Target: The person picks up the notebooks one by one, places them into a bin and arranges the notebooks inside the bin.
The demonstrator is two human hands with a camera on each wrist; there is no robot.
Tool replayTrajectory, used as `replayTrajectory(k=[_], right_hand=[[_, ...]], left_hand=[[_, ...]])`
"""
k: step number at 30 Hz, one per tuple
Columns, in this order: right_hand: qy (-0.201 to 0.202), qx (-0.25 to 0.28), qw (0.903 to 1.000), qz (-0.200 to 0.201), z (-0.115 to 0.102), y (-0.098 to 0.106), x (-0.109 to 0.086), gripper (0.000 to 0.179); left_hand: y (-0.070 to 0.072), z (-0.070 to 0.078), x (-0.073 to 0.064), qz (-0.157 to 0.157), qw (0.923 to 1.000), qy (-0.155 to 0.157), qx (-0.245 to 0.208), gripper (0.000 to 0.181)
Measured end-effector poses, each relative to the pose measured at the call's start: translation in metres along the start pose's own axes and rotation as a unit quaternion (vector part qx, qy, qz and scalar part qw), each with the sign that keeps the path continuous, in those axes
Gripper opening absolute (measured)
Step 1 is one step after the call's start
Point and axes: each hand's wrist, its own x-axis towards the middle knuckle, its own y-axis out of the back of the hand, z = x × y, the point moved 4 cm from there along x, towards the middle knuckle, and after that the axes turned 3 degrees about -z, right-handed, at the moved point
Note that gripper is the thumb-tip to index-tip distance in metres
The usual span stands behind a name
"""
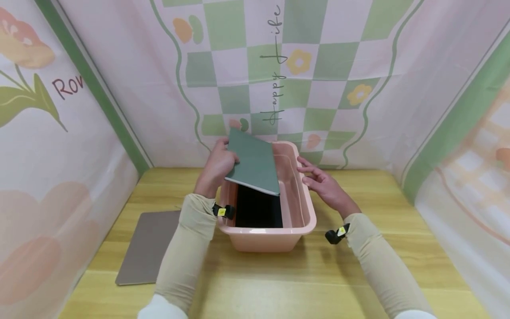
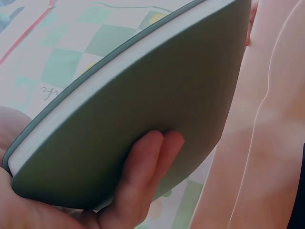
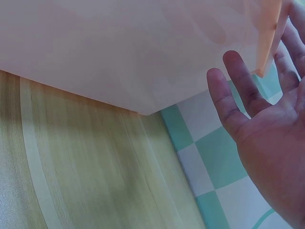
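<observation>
The green notebook [image 1: 253, 161] tilts over the left part of the pink bin [image 1: 266, 242]. Nearest, a grey-brown notebook [image 1: 147, 246] lies on the wooden table [image 1: 338, 283], apart from the bin. Inside the bin, a dark flat thing [image 1: 256, 208] leaves open room along the right wall. Farther, the left hand [image 1: 218, 166] pinches the green notebook's left edge; the right hand [image 1: 330, 188], fingers spread, stands at the right rim, contact unclear. Beyond hangs checked cloth [image 1: 263, 66].
</observation>
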Motion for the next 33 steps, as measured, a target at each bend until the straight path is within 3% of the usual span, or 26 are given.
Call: replayTrajectory(k=[9, 20, 26, 33], right_hand=[[0.002, 0.0, 1.0, 0.0, 0.002, 0.002, -0.001, 0.042], [0.006, -0.005, 1.0, 0.0, 0.001, 0.004, 0.0, 0.042], [0.009, -0.006, 0.9999, 0.001, 0.002, 0.005, 0.001, 0.04], [0.01, -0.003, 0.9999, -0.002, 0.0, 0.002, 0.002, 0.041]], left_hand=[[-0.009, -0.001, 0.009, 0.01, 0.9998, 0.015, 0.007, 0.068], [-0.014, 0.003, 0.01, 0.017, 0.9995, 0.021, 0.013, 0.072], [-0.018, 0.001, 0.013, 0.008, 0.9999, 0.009, 0.001, 0.07], [-0.023, -0.005, 0.015, 0.002, 0.9998, 0.019, 0.01, 0.068]])
